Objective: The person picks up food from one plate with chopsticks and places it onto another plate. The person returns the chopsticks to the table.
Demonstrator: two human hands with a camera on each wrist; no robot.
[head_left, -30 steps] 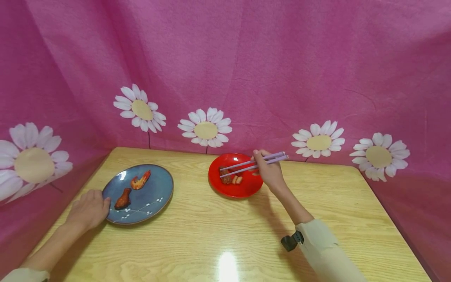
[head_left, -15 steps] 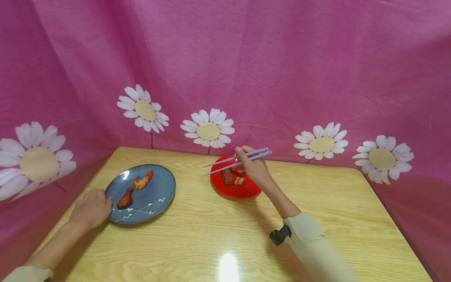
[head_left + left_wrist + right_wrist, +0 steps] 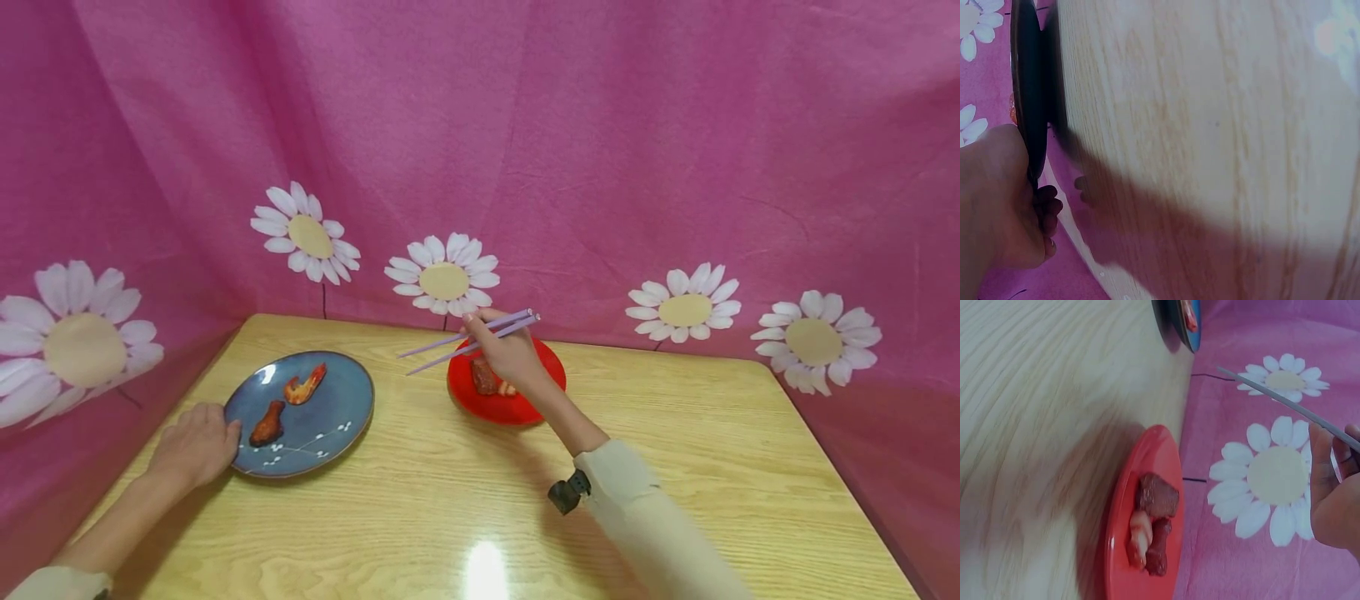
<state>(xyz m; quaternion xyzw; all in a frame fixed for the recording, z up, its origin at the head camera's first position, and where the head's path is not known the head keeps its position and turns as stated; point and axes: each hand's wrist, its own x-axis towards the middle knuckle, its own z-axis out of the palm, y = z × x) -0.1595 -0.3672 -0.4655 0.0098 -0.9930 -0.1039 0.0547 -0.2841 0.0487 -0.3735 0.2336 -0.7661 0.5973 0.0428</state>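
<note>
Blue, the plate [image 3: 337, 396] nearest us holds a shrimp [image 3: 305, 387] at twelve o'clock and a drumstick [image 3: 267, 424] towards nine; our left hand [image 3: 195, 446] grips its rim at eight. Towards three from it, the red dish [image 3: 553, 367] holds a chunk [image 3: 1157, 495], a strip [image 3: 1159, 547] and pale bits [image 3: 1140, 537]. Over the dish, our right hand [image 3: 510, 354] pinches chopsticks [image 3: 431, 346], tips parted, pointing towards eight.

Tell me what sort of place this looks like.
Possibly a staged dining set-up rather than an ordinary dining room: pink daisy-printed fabric hangs behind and beside a wooden table, which bears a blue plate and a red plate.
</note>
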